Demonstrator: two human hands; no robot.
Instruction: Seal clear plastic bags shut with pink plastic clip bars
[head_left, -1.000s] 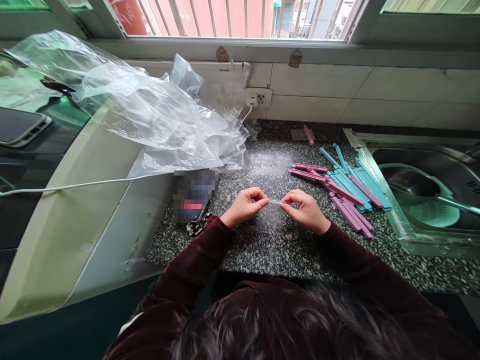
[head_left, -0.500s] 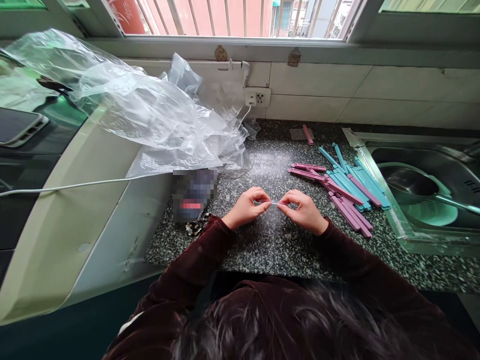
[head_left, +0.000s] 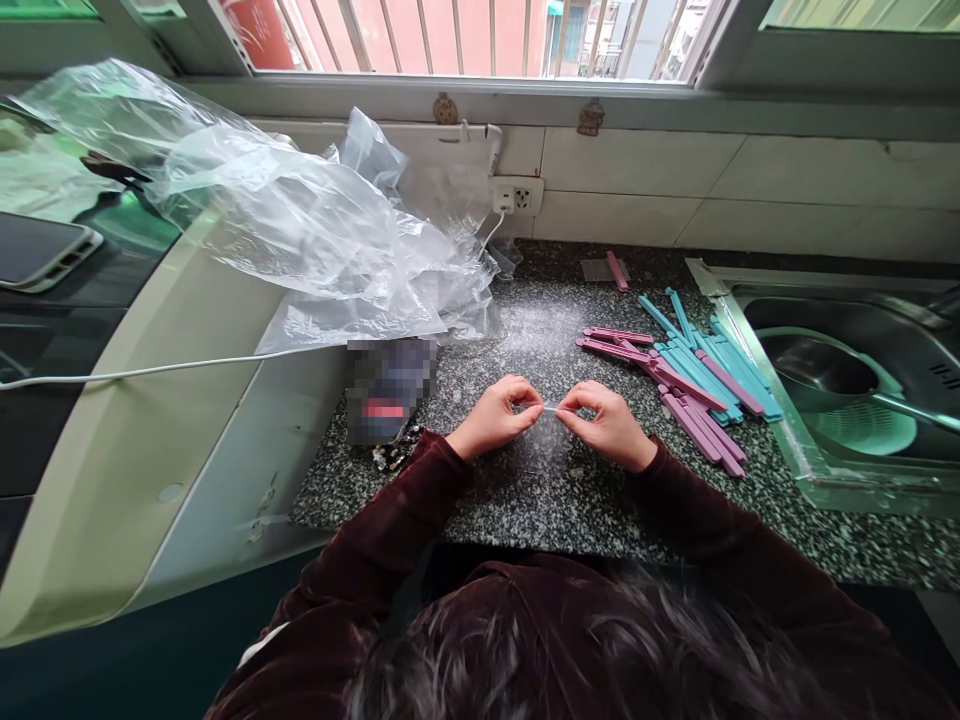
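Observation:
Between my two hands, just over the speckled counter (head_left: 525, 500), stretches a small clear strip (head_left: 550, 407) that looks like plastic. My left hand (head_left: 496, 415) pinches one end between thumb and fingertips. The other end is pinched the same way by my right hand (head_left: 604, 422). Most of the strip is hidden by the fingers, so its exact kind does not show. To the right of my right hand lies a loose pile of pink bag clips (head_left: 697, 420) and teal bag clips (head_left: 705, 365). One more pink clip (head_left: 617, 270) lies apart, near the wall.
A large clear plastic bag (head_left: 322, 240) spreads over the left side, with a white cable (head_left: 150, 373) beneath it. A blurred dark item (head_left: 390, 390) lies left of my hands. At right is a sink (head_left: 795, 480) holding a pan (head_left: 817, 362). A socket (head_left: 523, 197) sits on the wall.
My hands hold the strip in the same pinch. The whole view has shifted very slightly; nothing else has visibly moved.

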